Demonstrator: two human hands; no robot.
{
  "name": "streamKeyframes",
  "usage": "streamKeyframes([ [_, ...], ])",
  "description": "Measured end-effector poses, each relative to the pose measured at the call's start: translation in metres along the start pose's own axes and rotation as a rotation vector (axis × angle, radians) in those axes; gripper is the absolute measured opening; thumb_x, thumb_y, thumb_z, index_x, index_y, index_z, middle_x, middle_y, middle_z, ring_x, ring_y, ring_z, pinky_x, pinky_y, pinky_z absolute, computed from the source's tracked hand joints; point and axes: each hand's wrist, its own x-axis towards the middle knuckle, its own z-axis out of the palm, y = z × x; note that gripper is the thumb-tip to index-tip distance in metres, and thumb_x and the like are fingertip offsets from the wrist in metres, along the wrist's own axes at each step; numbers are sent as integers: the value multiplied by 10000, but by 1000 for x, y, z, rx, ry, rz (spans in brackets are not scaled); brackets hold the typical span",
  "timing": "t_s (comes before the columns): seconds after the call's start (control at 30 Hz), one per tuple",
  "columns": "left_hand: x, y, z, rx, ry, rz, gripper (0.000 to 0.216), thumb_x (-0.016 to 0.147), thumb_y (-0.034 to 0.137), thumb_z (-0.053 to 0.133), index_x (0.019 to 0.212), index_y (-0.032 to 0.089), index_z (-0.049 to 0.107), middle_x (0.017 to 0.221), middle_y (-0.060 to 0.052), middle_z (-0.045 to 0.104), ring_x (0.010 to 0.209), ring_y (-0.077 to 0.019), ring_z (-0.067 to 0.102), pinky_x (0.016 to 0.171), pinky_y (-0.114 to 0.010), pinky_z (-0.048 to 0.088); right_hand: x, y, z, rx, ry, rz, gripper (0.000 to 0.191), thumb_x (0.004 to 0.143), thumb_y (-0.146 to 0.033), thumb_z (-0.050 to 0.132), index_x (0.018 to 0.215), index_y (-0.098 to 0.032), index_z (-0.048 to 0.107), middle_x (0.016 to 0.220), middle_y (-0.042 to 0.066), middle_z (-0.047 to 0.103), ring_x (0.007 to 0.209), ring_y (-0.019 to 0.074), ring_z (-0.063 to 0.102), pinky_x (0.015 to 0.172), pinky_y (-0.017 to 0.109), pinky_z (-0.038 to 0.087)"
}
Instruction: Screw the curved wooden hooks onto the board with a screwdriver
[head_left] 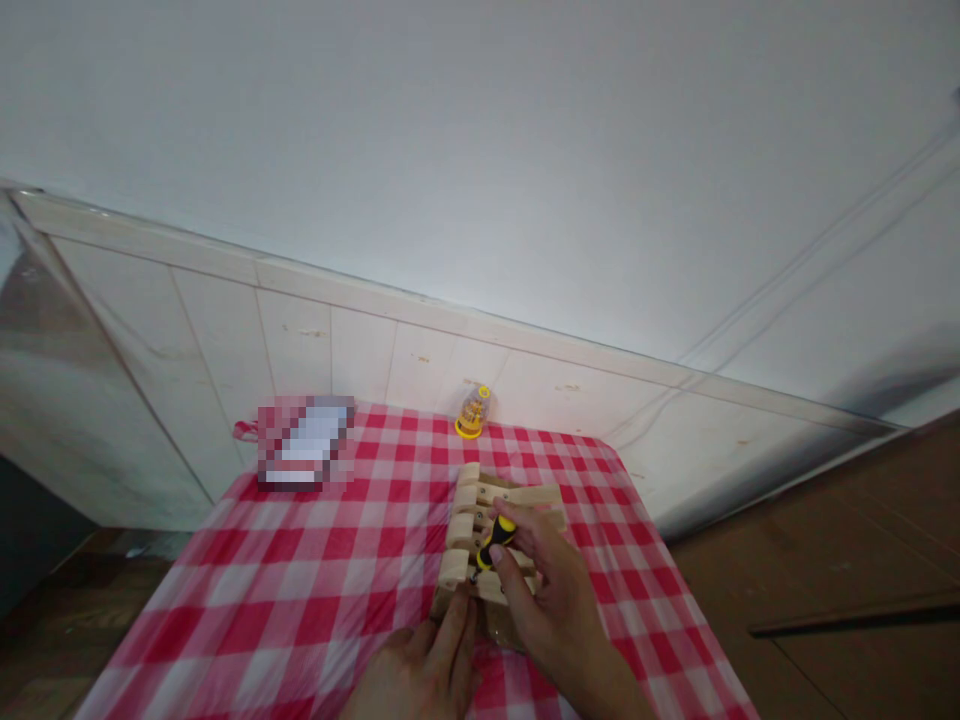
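A pale wooden rack (480, 520) made of several slats lies on the red-and-white checked tablecloth (315, 580). My right hand (544, 590) is closed around a small black-and-yellow screwdriver (495, 543), whose tip points down-left at the near end of the rack. My left hand (424, 670) rests beside it at the bottom of the view, fingers together, with fingertips pressed on the rack's near edge.
A yellow holder of screwdriver bits (473, 412) stands at the table's far edge by the tiled wall. A blurred-out object (305, 441) lies at the far left of the table. Brown floor (825, 600) lies to the right.
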Motion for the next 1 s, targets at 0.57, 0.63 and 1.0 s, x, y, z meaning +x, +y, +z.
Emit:
streamKeyframes([
  [0.57,4,-2,-6,-16,-36,-6,382,1007,164,537,1361,76,651,1379,-278,655,781,-240,762,572,-307,632,5,0,3,75,90,71,309,844,-164,734,1142,-245,745,1043,66,840,882,226,830,804,330,693],
  [0.63,4,-2,-4,-15,-33,-4,379,1006,159,539,1359,81,652,1383,-280,651,807,-247,764,576,-304,630,6,-1,3,76,98,68,301,838,-165,737,1126,-251,740,1017,57,840,856,223,831,782,322,693],
  [1.0,2,-2,-3,-62,-46,7,349,1004,153,544,1324,114,677,1405,-277,636,853,-247,756,613,-304,625,6,0,1,-24,46,14,319,863,-162,735,1156,-281,774,1067,50,829,962,236,797,879,353,671],
])
